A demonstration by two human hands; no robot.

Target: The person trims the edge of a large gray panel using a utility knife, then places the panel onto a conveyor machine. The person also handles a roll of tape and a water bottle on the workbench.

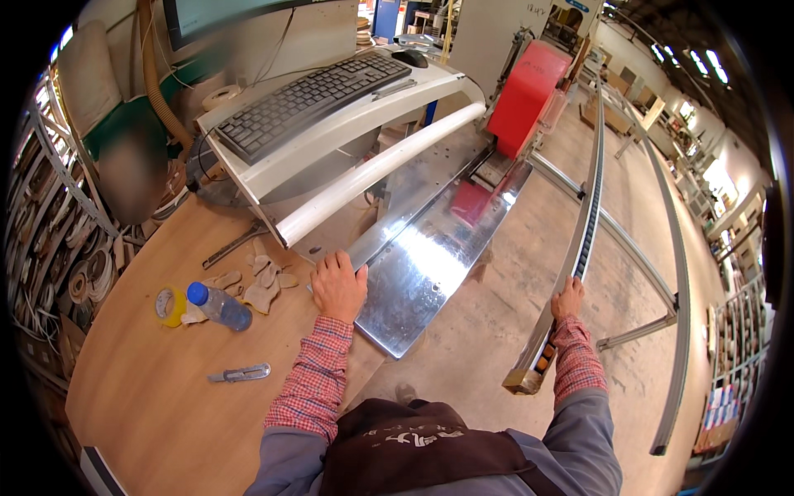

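My left hand (338,287) rests at the near left corner of a shiny metal plate (401,302), fingers slightly spread and bent over the edge. What lies under its palm is hidden. On the right, my right hand (567,299) is closed round the side of a long roller rail (589,217) with a row of dark rollers. The rail's near end lies beside my right forearm, where orange rollers show. At the far end of the plate stands a machine with a red guard (529,95).
A keyboard (314,103) and a mouse (409,58) sit on a white stand above the wooden table (157,397). A blue-capped bottle (219,306), a yellow tape roll (170,306), gloves (263,285) and a utility knife (240,374) lie left. A second rail (680,331) runs at right.
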